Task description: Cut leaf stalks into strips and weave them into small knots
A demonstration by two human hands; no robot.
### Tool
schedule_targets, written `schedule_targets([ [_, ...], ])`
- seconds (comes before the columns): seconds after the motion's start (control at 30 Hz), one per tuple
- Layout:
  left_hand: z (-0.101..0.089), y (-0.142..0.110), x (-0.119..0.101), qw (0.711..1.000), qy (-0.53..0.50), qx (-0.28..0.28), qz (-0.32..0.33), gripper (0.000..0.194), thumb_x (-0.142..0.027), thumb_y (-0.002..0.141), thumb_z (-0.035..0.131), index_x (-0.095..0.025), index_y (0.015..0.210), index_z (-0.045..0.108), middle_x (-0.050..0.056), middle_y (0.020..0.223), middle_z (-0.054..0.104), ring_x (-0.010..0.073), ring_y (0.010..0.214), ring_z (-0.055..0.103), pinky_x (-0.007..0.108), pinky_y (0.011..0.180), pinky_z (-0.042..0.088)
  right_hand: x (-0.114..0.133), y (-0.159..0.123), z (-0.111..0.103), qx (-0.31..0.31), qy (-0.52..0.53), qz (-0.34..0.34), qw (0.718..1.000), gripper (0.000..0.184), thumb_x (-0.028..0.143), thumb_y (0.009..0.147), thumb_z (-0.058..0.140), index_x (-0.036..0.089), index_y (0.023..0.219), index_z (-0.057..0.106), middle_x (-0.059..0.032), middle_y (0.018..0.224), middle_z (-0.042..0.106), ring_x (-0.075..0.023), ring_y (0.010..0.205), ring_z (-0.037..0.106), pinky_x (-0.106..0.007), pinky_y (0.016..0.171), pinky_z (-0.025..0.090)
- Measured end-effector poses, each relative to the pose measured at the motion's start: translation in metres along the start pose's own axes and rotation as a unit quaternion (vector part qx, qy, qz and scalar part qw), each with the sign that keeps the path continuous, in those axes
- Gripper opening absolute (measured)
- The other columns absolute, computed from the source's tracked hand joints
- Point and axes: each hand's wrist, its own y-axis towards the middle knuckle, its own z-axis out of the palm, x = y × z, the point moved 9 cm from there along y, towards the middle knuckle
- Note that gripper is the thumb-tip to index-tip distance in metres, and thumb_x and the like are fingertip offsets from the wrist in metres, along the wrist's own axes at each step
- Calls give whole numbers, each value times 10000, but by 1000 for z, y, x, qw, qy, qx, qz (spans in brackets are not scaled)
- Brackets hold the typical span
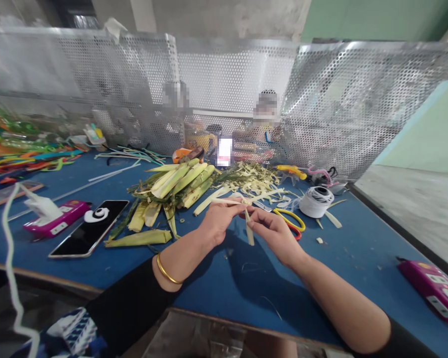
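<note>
My left hand (221,219) and my right hand (272,231) meet above the blue table. Between them are pale corn husk strips (250,233) that cross at the fingertips. One strip hangs down beside my right thumb, and others stick out to the left and right. Both hands are closed on the strips; the crossing point is partly covered by fingers. Behind my left hand lies a pile of green and yellow corn husks (182,181). Shredded husk pieces (256,176) are heaped beyond the hands. Scissors with yellow and red handles (291,221) lie just right of my right hand.
A spool of white string (316,202) stands at the right. To the left are a phone (91,228), a purple power strip (57,219) and a white cord (13,278). Another purple power strip (435,288) sits at far right. A perforated metal screen (224,74) closes the back.
</note>
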Motion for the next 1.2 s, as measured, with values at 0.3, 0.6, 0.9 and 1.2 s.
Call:
schedule_targets([
  [0.3,5,0,-10,999,-11,29,20,77,-173,633,722,-134,666,665,30,733,674,143,737,631,278,762,495,11,-2,6,11,-77,-71,994,207,311,829,533,219,645,511,-50,886,618,-220,973,566,-373,919,403],
  [0.6,10,-7,-9,999,6,36,-20,190,-135,646,750,-133,815,663,21,667,680,148,660,664,275,707,504,48,-18,-40,-236,-373,-192,877,150,321,872,555,239,959,646,-107,1076,618,-277,1050,547,-422,887,396],
  [0.9,12,-7,-6,997,51,53,-36,176,-157,660,659,-142,831,697,9,642,642,97,542,555,213,518,407,13,4,-33,-96,-208,-51,972,257,410,851,538,214,728,648,-40,764,681,-206,766,591,-342,766,418],
  [1.2,27,-16,0,973,182,136,-42,269,-384,699,644,-143,579,639,-15,536,500,75,497,360,234,465,215,-27,6,-32,-83,89,130,984,262,423,626,741,183,690,657,-3,638,621,-144,639,533,-285,656,421],
])
